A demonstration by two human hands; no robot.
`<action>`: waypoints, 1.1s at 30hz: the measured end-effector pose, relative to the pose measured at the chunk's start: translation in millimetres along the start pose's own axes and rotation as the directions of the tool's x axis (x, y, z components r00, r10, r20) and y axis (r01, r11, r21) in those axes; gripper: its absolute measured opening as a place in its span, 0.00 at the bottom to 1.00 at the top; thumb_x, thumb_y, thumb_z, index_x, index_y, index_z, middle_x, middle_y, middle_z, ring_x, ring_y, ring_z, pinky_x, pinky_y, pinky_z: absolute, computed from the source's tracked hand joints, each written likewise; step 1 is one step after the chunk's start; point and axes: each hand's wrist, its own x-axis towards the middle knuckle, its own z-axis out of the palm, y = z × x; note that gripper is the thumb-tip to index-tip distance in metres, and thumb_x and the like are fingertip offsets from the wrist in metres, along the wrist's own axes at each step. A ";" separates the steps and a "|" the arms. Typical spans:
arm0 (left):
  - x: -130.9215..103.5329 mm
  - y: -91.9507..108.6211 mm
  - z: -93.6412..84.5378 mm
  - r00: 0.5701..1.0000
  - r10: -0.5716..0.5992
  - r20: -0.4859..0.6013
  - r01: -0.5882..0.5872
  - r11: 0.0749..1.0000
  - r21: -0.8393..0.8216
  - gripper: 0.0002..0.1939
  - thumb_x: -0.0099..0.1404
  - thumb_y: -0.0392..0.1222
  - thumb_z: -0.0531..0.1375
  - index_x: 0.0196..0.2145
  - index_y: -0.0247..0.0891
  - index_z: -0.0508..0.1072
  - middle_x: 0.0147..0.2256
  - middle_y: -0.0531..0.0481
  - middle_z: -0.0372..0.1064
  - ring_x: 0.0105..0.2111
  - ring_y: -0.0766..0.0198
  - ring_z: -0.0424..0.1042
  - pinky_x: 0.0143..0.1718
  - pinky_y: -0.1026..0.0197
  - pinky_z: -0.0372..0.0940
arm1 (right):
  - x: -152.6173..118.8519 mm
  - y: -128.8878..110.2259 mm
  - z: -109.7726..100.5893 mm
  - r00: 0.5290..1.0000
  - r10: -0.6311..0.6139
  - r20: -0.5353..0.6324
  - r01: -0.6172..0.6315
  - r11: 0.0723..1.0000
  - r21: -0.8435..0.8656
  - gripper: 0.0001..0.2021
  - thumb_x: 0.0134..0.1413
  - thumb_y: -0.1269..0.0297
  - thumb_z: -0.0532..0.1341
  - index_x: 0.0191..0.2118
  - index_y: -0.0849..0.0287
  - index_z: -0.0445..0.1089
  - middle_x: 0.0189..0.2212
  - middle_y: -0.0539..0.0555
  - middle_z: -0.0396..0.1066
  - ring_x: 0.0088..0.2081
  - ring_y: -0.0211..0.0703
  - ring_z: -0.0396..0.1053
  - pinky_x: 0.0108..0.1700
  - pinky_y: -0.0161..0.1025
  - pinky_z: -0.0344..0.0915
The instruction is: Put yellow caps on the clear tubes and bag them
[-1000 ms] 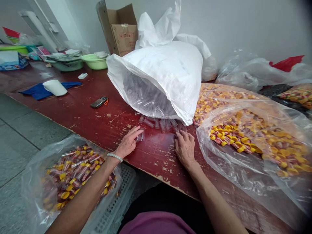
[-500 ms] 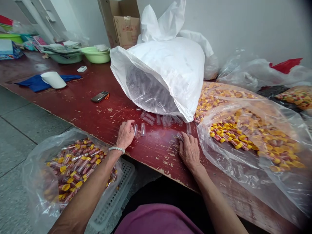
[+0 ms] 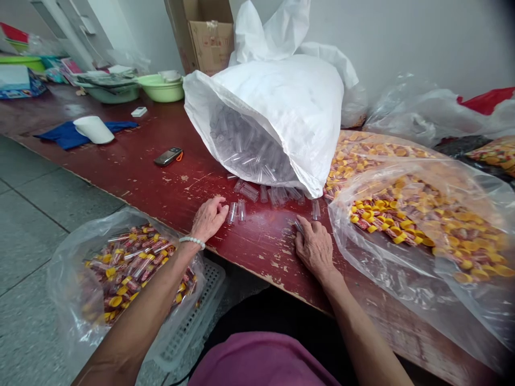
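Observation:
My left hand (image 3: 208,219), with a pale bead bracelet at the wrist, rests over the red table (image 3: 193,185), fingers stretched and apart. Just right of its thumb two clear plastic tubes (image 3: 232,213) stand side by side, apart from the hand. My right hand (image 3: 315,246) is closed on another clear tube (image 3: 298,225), which pokes out at the fingertips. One more tube (image 3: 316,209) stands beyond that hand. Behind, a big white sack (image 3: 281,102) lies with its mouth towards me, clear tubes (image 3: 249,191) spilling out of it.
On the right a clear plastic bag (image 3: 362,257) holds yellow-capped pieces. Another bag (image 3: 64,300) of filled, yellow-capped tubes sits low at left, beside a plastic crate (image 3: 197,305). A phone (image 3: 168,156), a white cup (image 3: 94,130), a blue cloth (image 3: 60,138) and basins (image 3: 161,88) occupy the table's left.
My left hand has let go of the tube beside its thumb, and its fingers have spread. My right hand keeps its tube, now tilted more to the side. The view has shifted slightly.

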 end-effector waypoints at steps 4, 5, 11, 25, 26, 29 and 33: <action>7.5 10.1 1.8 0.995 -0.046 0.089 0.043 0.998 0.034 0.25 0.59 0.51 0.55 0.51 0.34 0.66 0.35 0.46 0.72 0.37 0.57 0.70 0.44 0.56 0.63 | -1.0 -0.1 -0.1 1.000 0.013 -0.005 -0.013 1.000 0.028 0.20 0.57 0.63 0.53 0.55 0.60 0.61 0.38 0.57 0.65 0.37 0.46 0.60 0.38 0.40 0.55; 9.8 10.7 1.0 0.990 -0.060 0.125 0.057 0.998 0.030 0.26 0.59 0.50 0.56 0.52 0.34 0.65 0.35 0.47 0.72 0.37 0.58 0.71 0.44 0.57 0.63 | -1.1 0.3 0.4 1.000 0.012 -0.007 -0.011 0.999 0.036 0.19 0.57 0.64 0.53 0.54 0.61 0.61 0.39 0.58 0.65 0.38 0.46 0.60 0.39 0.40 0.55; 18.1 4.3 -6.8 0.969 -0.006 0.248 -0.033 0.988 0.152 0.24 0.49 0.36 0.60 0.47 0.34 0.71 0.32 0.48 0.69 0.35 0.57 0.69 0.40 0.57 0.64 | -0.6 3.5 3.6 1.000 -0.012 -0.024 0.014 0.996 0.084 0.18 0.57 0.67 0.52 0.53 0.63 0.62 0.41 0.59 0.65 0.40 0.49 0.59 0.42 0.42 0.56; 32.1 17.9 22.9 0.684 0.700 0.204 -0.716 0.698 0.003 0.23 0.50 0.20 0.49 0.39 0.35 0.72 0.39 0.45 0.69 0.40 0.58 0.62 0.45 0.54 0.60 | 22.3 34.2 8.9 0.965 0.215 -0.148 -0.161 0.937 0.310 0.25 0.46 0.79 0.49 0.51 0.58 0.65 0.44 0.59 0.62 0.43 0.46 0.62 0.43 0.40 0.61; 30.5 18.3 20.9 0.699 0.686 0.202 -0.699 0.715 -0.007 0.21 0.51 0.20 0.50 0.38 0.35 0.72 0.38 0.45 0.70 0.40 0.57 0.62 0.46 0.54 0.60 | 28.2 38.6 10.0 0.976 0.174 -0.129 -0.132 0.951 0.279 0.26 0.47 0.79 0.49 0.53 0.56 0.64 0.47 0.59 0.61 0.45 0.46 0.62 0.44 0.40 0.61; 19.8 21.2 16.8 0.774 0.606 0.183 -0.602 0.794 -0.081 0.14 0.56 0.27 0.54 0.39 0.37 0.71 0.38 0.45 0.70 0.44 0.55 0.61 0.49 0.51 0.59 | 43.9 47.8 11.5 0.999 0.021 -0.029 -0.016 0.985 0.173 0.25 0.50 0.78 0.50 0.53 0.52 0.66 0.54 0.57 0.58 0.49 0.48 0.61 0.46 0.40 0.60; -1.3 31.0 21.0 0.885 0.421 0.197 -0.338 0.874 -0.349 0.10 0.62 0.39 0.55 0.42 0.39 0.68 0.42 0.46 0.69 0.44 0.58 0.66 0.48 0.53 0.61 | 57.0 54.6 5.7 0.990 -0.116 0.085 0.108 0.990 0.087 0.22 0.54 0.76 0.49 0.53 0.51 0.65 0.55 0.55 0.60 0.48 0.48 0.60 0.46 0.40 0.60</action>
